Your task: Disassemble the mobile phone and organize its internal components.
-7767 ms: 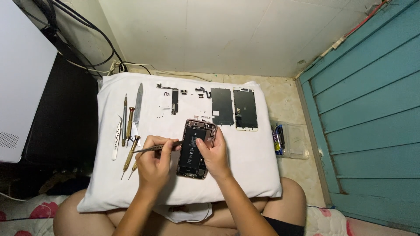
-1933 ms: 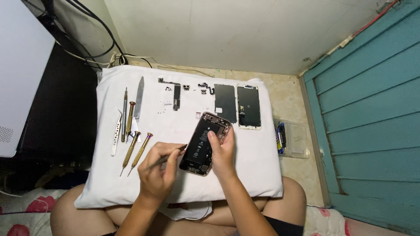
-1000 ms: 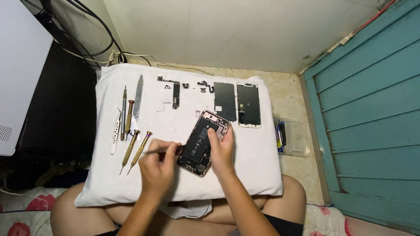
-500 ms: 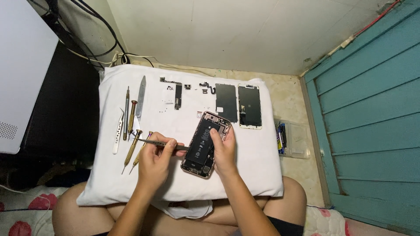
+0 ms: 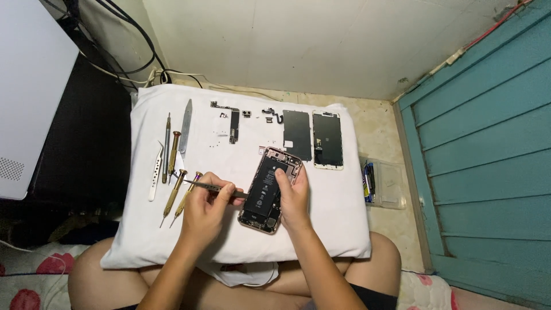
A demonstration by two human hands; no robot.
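An opened phone body (image 5: 267, 186) with its black battery showing lies tilted on a white pillow (image 5: 338, 229) across my lap. My right hand (image 5: 294, 195) grips its right edge, thumb on the battery. My left hand (image 5: 208, 209) is closed around thin metal tweezers (image 5: 215, 189), held level, with the tip at the phone's left edge.
Screwdrivers (image 5: 173, 194), white tweezers (image 5: 155, 172) and a flat metal pry tool (image 5: 186, 117) lie on the pillow's left. Small parts (image 5: 233, 121), a black plate (image 5: 297, 134) and a screen (image 5: 328, 139) lie along the back. A clear plastic box (image 5: 383, 183) sits on the floor at right.
The phone body has turned from straight to tilted, with its top to the right. My left hand with the tweezers has risen a little and its tip stays at the phone's left side.
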